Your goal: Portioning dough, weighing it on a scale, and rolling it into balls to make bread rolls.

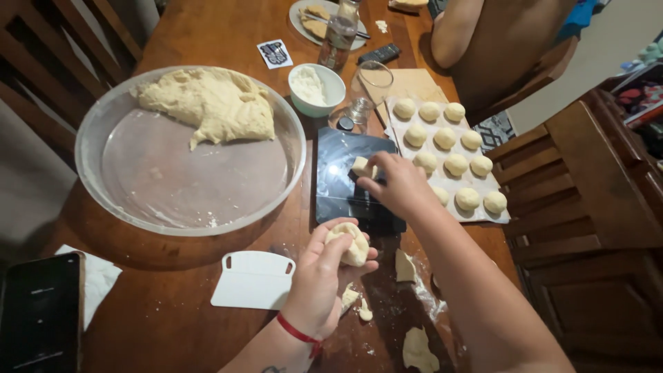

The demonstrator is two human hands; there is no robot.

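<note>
1. Over a wooden table (207, 31), the left hand (321, 280) cups a dough lump (351, 243), fingers closed around it.
2. Right hand (400, 185) pinches a small dough piece (360, 166) on the black kitchen scale (342, 186), fingertips together on it.
3. Done well, it seems, portions get weighed singly (dough added or pinched off) before joining the tray of dough balls (449, 148).
4. Beyond the big bowl (93, 138) lies a small square sticker (275, 53), white with a dark emblem.

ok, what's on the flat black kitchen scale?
A small piece of pale dough lies on the flat black kitchen scale, right hand touching it. That hand covers the scale's right side.
</note>
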